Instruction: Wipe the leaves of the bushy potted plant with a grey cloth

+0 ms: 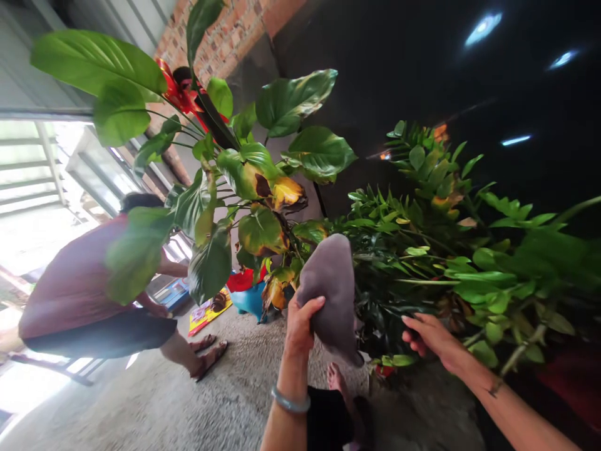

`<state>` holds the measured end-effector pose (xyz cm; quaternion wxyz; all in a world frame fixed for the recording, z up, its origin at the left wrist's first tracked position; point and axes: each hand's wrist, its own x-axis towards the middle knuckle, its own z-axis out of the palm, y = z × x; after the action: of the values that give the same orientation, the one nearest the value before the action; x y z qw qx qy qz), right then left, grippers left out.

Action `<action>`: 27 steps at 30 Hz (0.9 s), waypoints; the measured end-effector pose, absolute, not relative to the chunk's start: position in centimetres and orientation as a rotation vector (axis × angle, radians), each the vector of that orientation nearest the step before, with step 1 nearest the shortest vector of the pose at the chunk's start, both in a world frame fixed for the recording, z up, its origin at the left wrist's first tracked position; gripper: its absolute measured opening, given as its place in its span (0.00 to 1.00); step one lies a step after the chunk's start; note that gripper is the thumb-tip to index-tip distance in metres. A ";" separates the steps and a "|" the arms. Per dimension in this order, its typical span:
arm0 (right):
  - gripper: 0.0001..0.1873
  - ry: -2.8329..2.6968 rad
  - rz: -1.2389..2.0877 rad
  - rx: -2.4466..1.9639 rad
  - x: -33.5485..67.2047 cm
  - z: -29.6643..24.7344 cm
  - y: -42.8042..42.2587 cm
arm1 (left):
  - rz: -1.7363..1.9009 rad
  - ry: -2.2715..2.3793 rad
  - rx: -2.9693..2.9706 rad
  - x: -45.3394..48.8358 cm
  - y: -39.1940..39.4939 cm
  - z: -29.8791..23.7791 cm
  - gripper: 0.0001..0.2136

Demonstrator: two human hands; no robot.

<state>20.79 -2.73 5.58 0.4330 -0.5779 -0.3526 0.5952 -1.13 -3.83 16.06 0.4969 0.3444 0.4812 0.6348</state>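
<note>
My left hand (300, 322) grips a soft grey cloth (331, 294), which bunches upward from my fingers in front of the plants. A metal bangle (290, 401) circles that wrist. My right hand (427, 335) reaches out with its fingers extended, right by the lower leaves of a bushy ZZ plant (422, 250). It seems to hold nothing. Behind the cloth stands a tall broad-leaved plant (263, 181) with yellowing, browned leaves.
A person in a maroon shirt and dark shorts (79, 282) bends at the left, wearing sandals. A blue pot (248, 300) stands on the concrete floor beside a colourful printed sheet (210, 311). Behind are a brick wall (220, 37) and a bright doorway (32, 188).
</note>
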 end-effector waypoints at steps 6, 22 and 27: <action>0.16 -0.861 1.479 -1.459 21.2 5.5 -2.8 | 1.073 1.278 0.864 -0.8 -6.6 10.4 0.12; 0.13 -0.932 1.478 -1.415 21.4 4.5 -2.4 | 1.072 1.273 0.920 1.6 -5.8 11.2 0.12; 0.15 -0.948 1.464 -1.402 21.6 4.6 -2.8 | 1.069 1.084 1.017 2.7 -5.8 14.0 0.13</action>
<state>21.56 -2.75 4.63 0.4369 -0.5636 -0.3810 0.5885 2.65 -5.81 13.96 0.6095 0.4406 0.4692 0.4629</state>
